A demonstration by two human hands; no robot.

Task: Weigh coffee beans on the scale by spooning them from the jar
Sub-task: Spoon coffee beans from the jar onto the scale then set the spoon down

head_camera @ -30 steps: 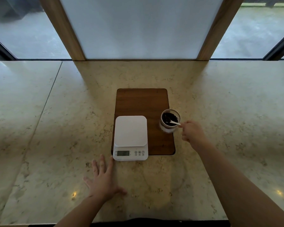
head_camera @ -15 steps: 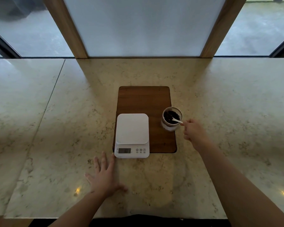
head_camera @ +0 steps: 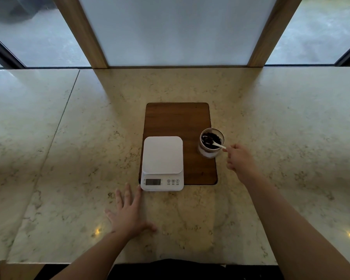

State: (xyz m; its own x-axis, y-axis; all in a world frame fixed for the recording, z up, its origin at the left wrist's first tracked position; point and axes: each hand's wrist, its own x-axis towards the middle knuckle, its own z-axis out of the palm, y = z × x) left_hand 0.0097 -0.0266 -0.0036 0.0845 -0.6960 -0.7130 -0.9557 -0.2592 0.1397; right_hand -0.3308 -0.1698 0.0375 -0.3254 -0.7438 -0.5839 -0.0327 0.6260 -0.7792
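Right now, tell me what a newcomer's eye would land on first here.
The white scale stands out first, bare-topped on the near left part of the dark wooden board. Next is the glass jar of dark coffee beans at the board's right edge, where the right hand holds a white spoon dipped inside. The left hand lies flat on the marble counter, just before the scale.

**What surrounded your work area**

You had a pale marble counter (head_camera: pixel 69 158) filling most of the frame, with a seam running diagonally through its left part. A dark wooden board (head_camera: pixel 176 120) lay flat at the centre. Along the top, a frosted white panel (head_camera: pixel 176 29) stood between two slanted wooden posts (head_camera: pixel 83 31), with grey window glass (head_camera: pixel 38 43) at the upper left and upper right corners.
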